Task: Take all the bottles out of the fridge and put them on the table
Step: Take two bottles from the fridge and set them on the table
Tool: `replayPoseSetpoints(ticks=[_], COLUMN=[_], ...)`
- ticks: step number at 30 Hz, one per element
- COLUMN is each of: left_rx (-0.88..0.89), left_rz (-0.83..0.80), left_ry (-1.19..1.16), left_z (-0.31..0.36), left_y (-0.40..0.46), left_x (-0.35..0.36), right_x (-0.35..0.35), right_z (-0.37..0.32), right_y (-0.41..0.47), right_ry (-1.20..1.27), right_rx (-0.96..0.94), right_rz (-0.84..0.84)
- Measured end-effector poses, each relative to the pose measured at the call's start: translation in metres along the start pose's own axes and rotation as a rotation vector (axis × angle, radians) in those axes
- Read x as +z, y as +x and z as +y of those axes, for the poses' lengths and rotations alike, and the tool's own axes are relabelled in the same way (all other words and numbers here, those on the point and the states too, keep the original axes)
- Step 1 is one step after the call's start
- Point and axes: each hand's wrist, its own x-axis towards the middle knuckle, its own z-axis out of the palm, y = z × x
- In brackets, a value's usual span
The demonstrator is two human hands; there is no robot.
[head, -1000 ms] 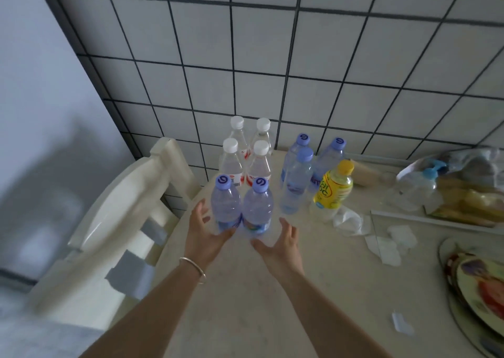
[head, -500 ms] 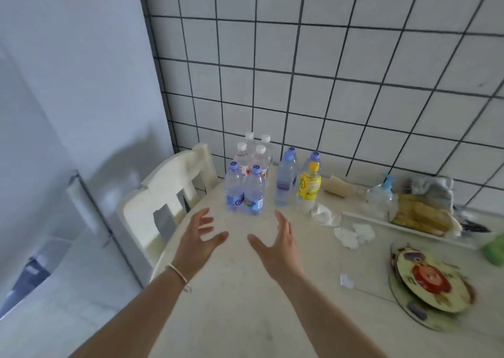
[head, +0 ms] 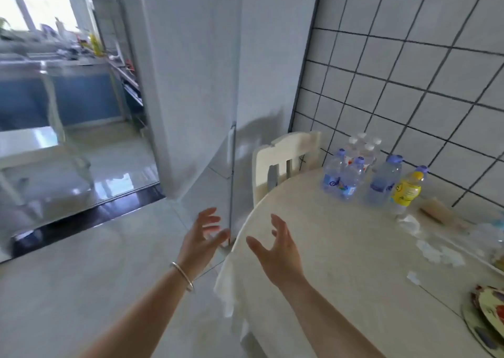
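Note:
Several bottles stand grouped at the far side of the cream table (head: 341, 248) by the tiled wall: two blue-capped water bottles (head: 342, 179) in front, white-capped ones (head: 365, 146) behind, a taller blue-capped bottle (head: 384, 183) and a yellow-labelled bottle (head: 406, 191) to the right. My left hand (head: 201, 237) hangs empty over the floor beside the table edge, fingers spread. My right hand (head: 275, 248) is over the near table edge, also empty with fingers spread. No fridge interior is visible.
A white chair (head: 283, 158) stands at the table's far left corner. Crumpled tissues (head: 433, 248) and a patterned plate (head: 488, 314) lie on the right of the table. A grey wall panel (head: 191, 85) rises ahead; a doorway to a kitchen opens on the left.
Both hands let go of the two front bottles and drew back from them. The view swung left, away from the table toward the floor and doorway.

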Motion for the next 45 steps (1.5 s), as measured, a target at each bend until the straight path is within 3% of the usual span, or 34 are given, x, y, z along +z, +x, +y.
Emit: replayPoseSetpoints(ticks=[10, 20, 32, 38, 45], left_rx=[-0.035, -0.010, -0.005, 0.044, 0.072], left_rz=[0.278, 0.273, 0.134, 0.015, -0.147], left_ry=[-0.053, -0.044, -0.079, -0.051, -0.124], left_z=[-0.027, -0.038, -0.055, -0.023, -0.005], left_y=[0.000, 0.084, 0.315, 0.471, 0.603], left_x=[-0.232, -0.413, -0.462, -0.458, -0.429], right_x=[0.175, 0.322, 0.397, 0.383, 0.365], right_z=[-0.145, -0.288, -0.382, -0.426, -0.432], right_y=[-0.017, 0.041, 0.264, 0.404, 0.509], right_ry=[0.077, 0.115, 0.169, 0.188, 0.192], right_rx=[-0.187, -0.194, -0.144, -0.076, -0.042], right_rz=[-0.221, -0.204, 0.018, 0.154, 0.300])
